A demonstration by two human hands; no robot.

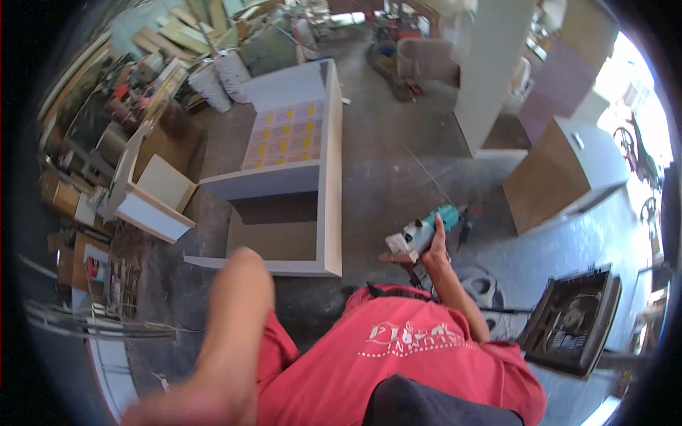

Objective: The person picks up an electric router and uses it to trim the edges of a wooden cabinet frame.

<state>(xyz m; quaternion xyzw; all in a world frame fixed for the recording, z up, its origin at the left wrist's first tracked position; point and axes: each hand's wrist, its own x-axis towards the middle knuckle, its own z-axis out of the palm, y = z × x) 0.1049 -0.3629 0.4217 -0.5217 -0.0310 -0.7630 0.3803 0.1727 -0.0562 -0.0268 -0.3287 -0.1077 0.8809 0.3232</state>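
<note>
Power tool [420, 231], teal and white, in the right hand [436, 250]; maker's label illegible.
Shirt [440, 362], red, printed "ALUMNI", upper line partly legible. Tool above floor [391, 163], right of white cabinet [329, 177]; long axis diagonal, teal end away and rightward, pale end toward cabinet. Right thumb along casing, other fingers mostly hidden; left hand [188, 405] blurred, fingers cannot be told.

"What finish did the power tool [445, 215] have?"
"It looked like smooth plastic."
"And around it?"
"The open cabinet [329, 170] looked smooth and matt, the floor [383, 156] faintly glossy; the shirt [419, 366] was matt cloth, the loose boards [177, 32] bare wood."
</note>
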